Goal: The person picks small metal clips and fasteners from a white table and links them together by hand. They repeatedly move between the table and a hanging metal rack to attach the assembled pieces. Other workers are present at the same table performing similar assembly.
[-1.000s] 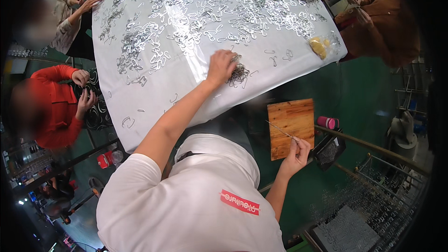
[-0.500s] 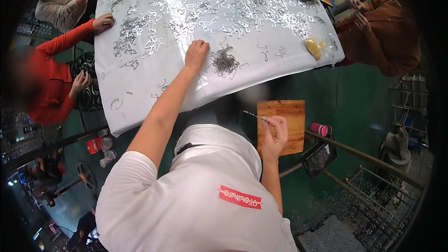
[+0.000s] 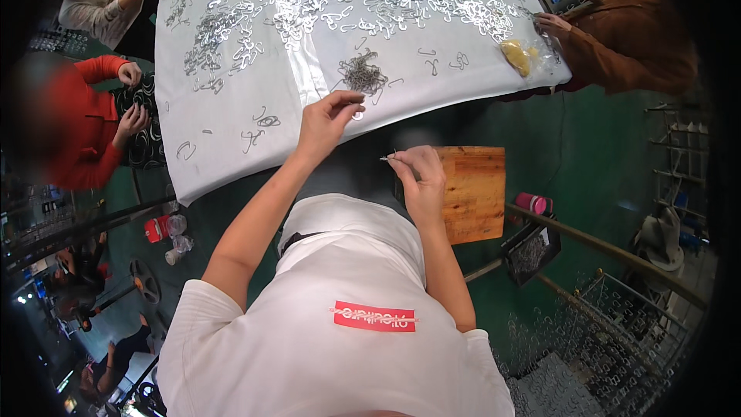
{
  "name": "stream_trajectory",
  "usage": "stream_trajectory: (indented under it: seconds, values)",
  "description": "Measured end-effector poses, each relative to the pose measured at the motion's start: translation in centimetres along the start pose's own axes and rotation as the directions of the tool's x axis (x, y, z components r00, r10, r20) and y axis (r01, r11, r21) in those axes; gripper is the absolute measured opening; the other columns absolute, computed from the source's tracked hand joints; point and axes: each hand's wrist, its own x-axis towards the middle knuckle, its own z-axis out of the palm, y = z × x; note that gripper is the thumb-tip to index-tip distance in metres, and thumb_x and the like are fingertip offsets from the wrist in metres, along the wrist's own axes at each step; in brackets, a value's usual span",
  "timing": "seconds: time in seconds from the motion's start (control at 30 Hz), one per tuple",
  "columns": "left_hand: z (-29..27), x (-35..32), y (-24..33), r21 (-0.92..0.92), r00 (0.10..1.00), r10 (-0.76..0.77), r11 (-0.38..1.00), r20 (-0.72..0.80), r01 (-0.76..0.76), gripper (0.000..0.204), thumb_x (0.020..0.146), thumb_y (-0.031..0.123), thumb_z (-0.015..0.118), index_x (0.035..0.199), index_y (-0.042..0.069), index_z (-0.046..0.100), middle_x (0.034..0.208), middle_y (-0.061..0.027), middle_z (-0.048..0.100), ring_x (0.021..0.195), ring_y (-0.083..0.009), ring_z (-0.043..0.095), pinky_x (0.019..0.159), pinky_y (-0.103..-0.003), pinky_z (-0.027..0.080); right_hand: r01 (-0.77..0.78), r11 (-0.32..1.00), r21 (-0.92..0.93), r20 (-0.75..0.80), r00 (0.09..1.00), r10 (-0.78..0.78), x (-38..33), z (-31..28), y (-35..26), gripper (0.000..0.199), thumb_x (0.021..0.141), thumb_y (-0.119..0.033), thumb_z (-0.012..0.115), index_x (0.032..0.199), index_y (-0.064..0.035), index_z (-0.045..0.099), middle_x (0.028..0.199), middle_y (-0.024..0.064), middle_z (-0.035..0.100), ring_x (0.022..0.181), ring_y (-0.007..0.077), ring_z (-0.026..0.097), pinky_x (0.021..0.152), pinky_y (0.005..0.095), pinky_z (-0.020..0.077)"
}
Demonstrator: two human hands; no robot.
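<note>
My left hand (image 3: 324, 125) is closed in a pinch above the table's near edge, with a small shiny wire hook (image 3: 357, 115) at its fingertips. To the right, in front of my body, my right hand (image 3: 423, 176) pinches a thin metal piece (image 3: 388, 157); its tip pokes out to the left and its exact kind is too small to tell. Just beyond my left hand lies a small tangled pile of grey wire hooks (image 3: 363, 75). Many more loose silver hooks (image 3: 316, 11) are spread over the white-covered table (image 3: 255, 93).
A clear bag with yellow contents (image 3: 519, 59) lies at the table's right edge. A wooden stool (image 3: 475, 197) stands right of my body, near a pink container (image 3: 532, 202) and a black tray (image 3: 531, 255). Co-workers' hands (image 3: 553, 25) (image 3: 133, 122) are around the table.
My left hand has drawn back from beside the small pile toward me, now with a hook. My right hand has moved left and up, nearer to it, still holding the metal piece.
</note>
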Motion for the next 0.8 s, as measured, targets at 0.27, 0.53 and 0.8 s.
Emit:
stream_trajectory:
  seconds: [0.27,0.53,0.8]
  values:
    - [2.3,-5.4,4.4,-0.256,0.999,-0.029,0.966,0.027,0.035,0.05,0.091,-0.004,0.055,0.138,0.004,0.042,0.106,-0.0156,0.068,0.099,-0.0187,0.067,0.082,-0.026,0.053,0.042,0.999,-0.023,0.067,0.997,-0.041,0.1,1.3,0.0,0.007,0.077,-0.004,0.071,0.083,-0.0016,0.069,0.079,0.0072,0.061,0.078,0.0231,0.056,0.072,0.0333,0.0437]
    - [1.2,-5.5,3.8,-0.299,0.994,-0.074,0.95,0.078,0.094,0.033,0.091,-0.003,0.056,0.124,-0.002,0.053,0.105,-0.0144,0.068,0.099,-0.0164,0.066,0.086,-0.027,0.052,-0.023,1.0,0.019,0.153,0.988,0.02,1.2,3.1,1.3,0.01,0.074,-0.008,0.073,0.083,-0.0053,0.069,0.079,0.0033,0.061,0.076,0.0207,0.058,0.072,0.0338,0.0422]
    - [-1.3,-4.4,1.4,-0.122,0.987,-0.023,0.992,0.159,0.043,0.02,0.088,-0.006,0.058,0.102,0.003,0.07,0.102,-0.0073,0.071,0.097,-0.014,0.066,0.112,-0.041,0.033,-0.061,0.996,-0.065,0.345,0.935,0.08,11.9,3.8,7.4,0.012,0.085,-0.004,0.064,0.096,0.0003,0.068,0.09,0.0091,0.065,0.08,0.0159,0.062,0.075,0.0284,0.0484]
